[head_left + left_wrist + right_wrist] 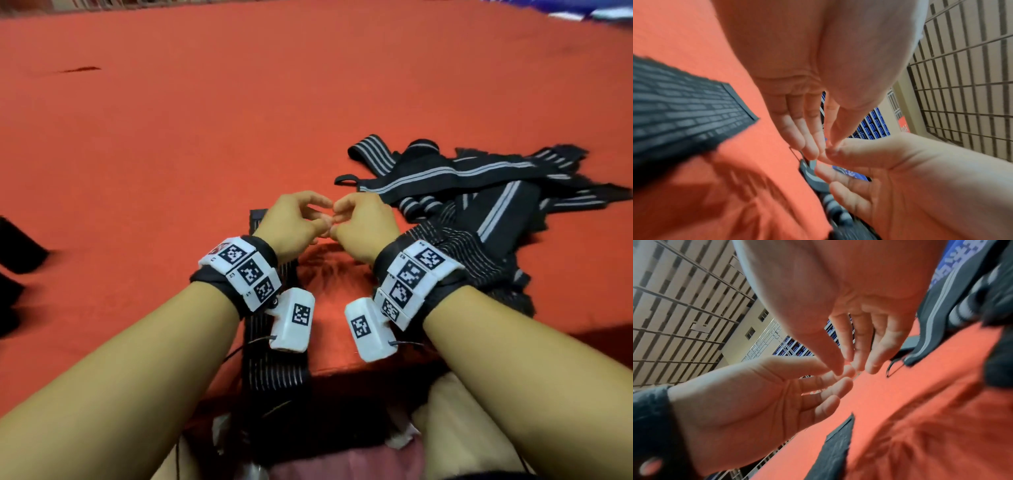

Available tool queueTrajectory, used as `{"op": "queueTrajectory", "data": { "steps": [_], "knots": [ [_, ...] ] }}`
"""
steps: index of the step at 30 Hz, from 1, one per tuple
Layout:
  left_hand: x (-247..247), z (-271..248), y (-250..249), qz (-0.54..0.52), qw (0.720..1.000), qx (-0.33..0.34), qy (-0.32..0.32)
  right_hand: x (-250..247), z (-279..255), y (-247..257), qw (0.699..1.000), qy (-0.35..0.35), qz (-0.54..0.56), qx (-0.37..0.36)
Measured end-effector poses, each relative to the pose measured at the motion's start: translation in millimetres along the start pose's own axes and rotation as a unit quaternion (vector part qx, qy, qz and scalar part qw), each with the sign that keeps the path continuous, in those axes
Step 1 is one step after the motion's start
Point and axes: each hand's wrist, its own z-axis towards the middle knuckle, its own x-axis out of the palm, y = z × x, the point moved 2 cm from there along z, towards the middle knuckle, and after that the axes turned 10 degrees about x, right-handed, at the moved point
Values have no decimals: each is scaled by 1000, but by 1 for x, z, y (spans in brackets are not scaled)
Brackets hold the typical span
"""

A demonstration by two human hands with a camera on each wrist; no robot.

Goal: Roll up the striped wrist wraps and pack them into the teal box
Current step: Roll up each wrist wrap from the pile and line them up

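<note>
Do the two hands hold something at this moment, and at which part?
Nothing is held: left hand and right hand only touch fingertips above the red cloth, no wrap between them.

Black grey-striped wrist wraps (479, 192) heaped unrolled on red cloth (239, 102)

Counter (205, 113): broad open red surface ahead and to the left. Right side blocked by heap of wraps (479, 192). Flat wrap (274, 359) lying under left wrist. Dark items (17, 246) at far left edge.
</note>
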Motion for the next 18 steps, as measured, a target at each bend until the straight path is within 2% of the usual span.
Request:
{"op": "queueTrajectory", "data": {
  "steps": [5,10,12,15,18],
  "knots": [
    [72,-1,-26,74,994,19,81,-72,-21,-51,992,-93,-66,48],
    [117,12,-36,140,983,-31,117,-107,-27,-92,983,-116,-94,106],
    [127,18,-37,168,977,-51,120,-111,-27,-100,985,-102,-96,104],
    [132,21,-43,210,972,-41,93,-114,-28,-104,988,-92,-86,92],
    [129,22,-49,136,988,-4,72,-118,-28,-105,989,-84,-76,93]
  ]
}}
